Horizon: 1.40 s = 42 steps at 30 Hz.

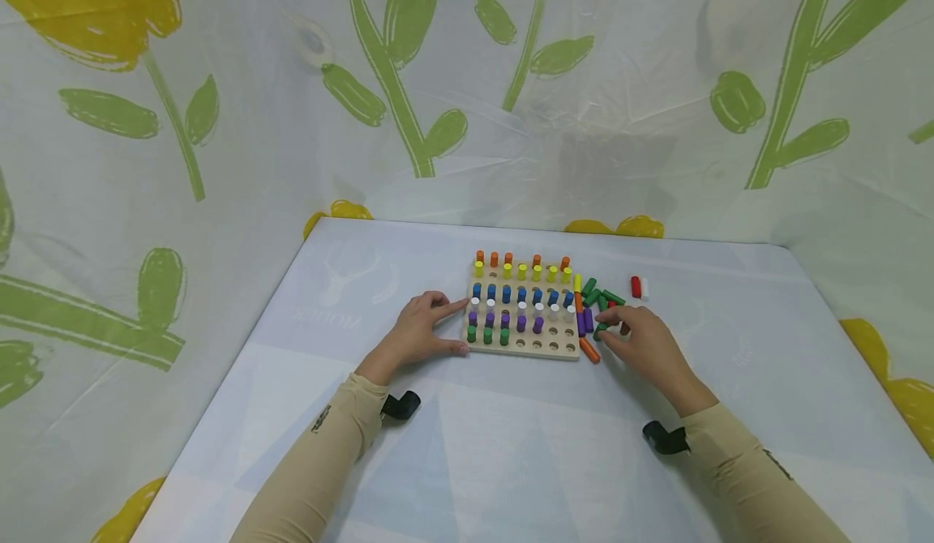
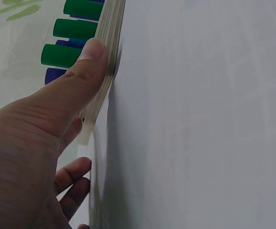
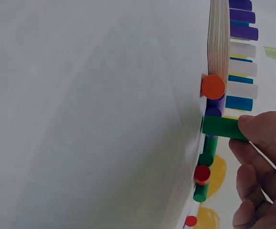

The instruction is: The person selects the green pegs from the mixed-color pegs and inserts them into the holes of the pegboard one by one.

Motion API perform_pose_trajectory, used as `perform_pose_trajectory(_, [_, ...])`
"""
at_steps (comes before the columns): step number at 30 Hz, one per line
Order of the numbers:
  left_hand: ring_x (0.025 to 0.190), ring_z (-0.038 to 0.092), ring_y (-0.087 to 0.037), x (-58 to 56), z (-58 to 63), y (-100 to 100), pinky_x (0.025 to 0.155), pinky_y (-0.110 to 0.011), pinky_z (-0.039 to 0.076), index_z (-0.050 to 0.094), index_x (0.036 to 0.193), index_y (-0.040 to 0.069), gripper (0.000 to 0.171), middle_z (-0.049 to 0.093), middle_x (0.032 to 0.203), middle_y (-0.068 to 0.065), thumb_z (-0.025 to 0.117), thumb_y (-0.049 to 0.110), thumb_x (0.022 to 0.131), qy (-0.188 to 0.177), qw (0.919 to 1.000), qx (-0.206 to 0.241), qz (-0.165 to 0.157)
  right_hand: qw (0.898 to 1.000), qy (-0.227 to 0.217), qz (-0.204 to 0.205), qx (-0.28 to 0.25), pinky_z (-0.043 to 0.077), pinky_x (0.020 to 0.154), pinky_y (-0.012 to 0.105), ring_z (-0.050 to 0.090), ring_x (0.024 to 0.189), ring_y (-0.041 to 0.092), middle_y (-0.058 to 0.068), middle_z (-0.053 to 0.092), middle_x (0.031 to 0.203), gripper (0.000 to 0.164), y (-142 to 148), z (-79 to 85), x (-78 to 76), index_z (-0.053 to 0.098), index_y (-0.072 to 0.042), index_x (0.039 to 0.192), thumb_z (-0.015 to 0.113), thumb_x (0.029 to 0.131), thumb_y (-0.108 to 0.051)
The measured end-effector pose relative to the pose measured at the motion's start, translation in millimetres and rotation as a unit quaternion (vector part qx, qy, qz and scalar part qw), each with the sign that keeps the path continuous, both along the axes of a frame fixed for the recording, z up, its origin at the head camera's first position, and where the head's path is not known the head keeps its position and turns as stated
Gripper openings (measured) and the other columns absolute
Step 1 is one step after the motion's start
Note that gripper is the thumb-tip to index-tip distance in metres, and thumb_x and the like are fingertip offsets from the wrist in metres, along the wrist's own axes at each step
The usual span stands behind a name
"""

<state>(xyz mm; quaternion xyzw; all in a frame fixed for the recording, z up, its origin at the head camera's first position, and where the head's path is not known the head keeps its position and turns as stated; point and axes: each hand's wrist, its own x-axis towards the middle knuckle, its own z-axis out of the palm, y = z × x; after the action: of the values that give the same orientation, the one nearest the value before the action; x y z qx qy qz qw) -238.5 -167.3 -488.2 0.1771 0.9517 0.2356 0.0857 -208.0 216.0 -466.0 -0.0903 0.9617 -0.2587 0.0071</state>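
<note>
A wooden pegboard (image 1: 521,350) with rows of coloured pegs lies on the table. My left hand (image 1: 419,328) rests at its left side, thumb against the front left corner and index finger straight at the left edge. In the left wrist view the thumb (image 2: 78,78) lies along the board's layered edge, below green pegs (image 2: 60,56). My right hand (image 1: 645,344), right of the board, pinches a green peg (image 3: 221,127) between thumb and index finger. The peg's lower end overlaps the loose pegs behind it in the right wrist view.
Loose green pegs (image 1: 589,296), purple pegs (image 1: 589,320) and an orange peg (image 1: 589,350) lie along the board's right side. Farther right are a red peg (image 1: 636,287) and a white peg (image 1: 645,288). Flower-printed sheeting (image 1: 511,146) stands behind the table (image 1: 467,462).
</note>
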Motion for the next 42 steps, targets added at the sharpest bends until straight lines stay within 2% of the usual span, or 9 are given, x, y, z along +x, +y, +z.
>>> perform_pose_trajectory(15, [0.123, 0.040, -0.029, 0.3, 0.2, 0.4, 0.110, -0.047, 0.034, 0.046, 0.154, 0.031, 0.088, 0.044, 0.137, -0.009, 0.083, 0.056, 0.078, 0.000, 1.0000, -0.001, 0.000, 1.000, 0.019, 0.000, -0.002, 0.049, 0.071, 0.034, 0.057, 0.094, 0.027, 0.009, 0.069, 0.105, 0.027, -2.7, 3.9, 4.7, 0.073, -0.008, 0.118, 0.075, 0.093, -0.018])
perform_pose_trajectory(24, [0.125, 0.040, -0.030, 1.4, 2.2, 0.8, 0.112, -0.048, 0.033, 0.046, 0.155, 0.031, 0.088, 0.044, 0.139, -0.010, 0.083, 0.055, 0.079, -0.002, 1.0000, -0.001, 0.003, 0.999, 0.043, 0.011, -0.012, 0.049, 0.071, 0.035, 0.057, 0.093, 0.026, 0.008, 0.069, 0.103, 0.026, -4.6, 3.4, 6.5, 0.073, -0.007, 0.116, 0.076, 0.092, -0.018])
perform_pose_trajectory(34, [0.125, 0.039, -0.030, 0.1, -0.7, -0.1, 0.112, -0.049, 0.032, 0.045, 0.155, 0.031, 0.089, 0.043, 0.139, -0.010, 0.083, 0.057, 0.078, -0.001, 1.0000, 0.002, 0.002, 0.999, 0.034, 0.026, -0.016, 0.048, 0.073, 0.036, 0.056, 0.093, 0.025, 0.007, 0.069, 0.102, 0.025, -11.6, 6.3, 8.7, 0.074, -0.008, 0.115, 0.077, 0.092, -0.017])
perform_pose_trajectory(42, [0.125, 0.039, -0.031, 0.6, 1.6, 0.3, 0.112, -0.049, 0.033, 0.045, 0.155, 0.031, 0.089, 0.043, 0.140, -0.010, 0.083, 0.057, 0.078, -0.005, 1.0000, 0.000, 0.003, 0.997, 0.052, 0.046, -0.017, 0.048, 0.072, 0.036, 0.057, 0.091, 0.023, 0.005, 0.070, 0.103, 0.024, -14.9, 4.5, 9.2, 0.075, -0.009, 0.113, 0.079, 0.090, -0.017])
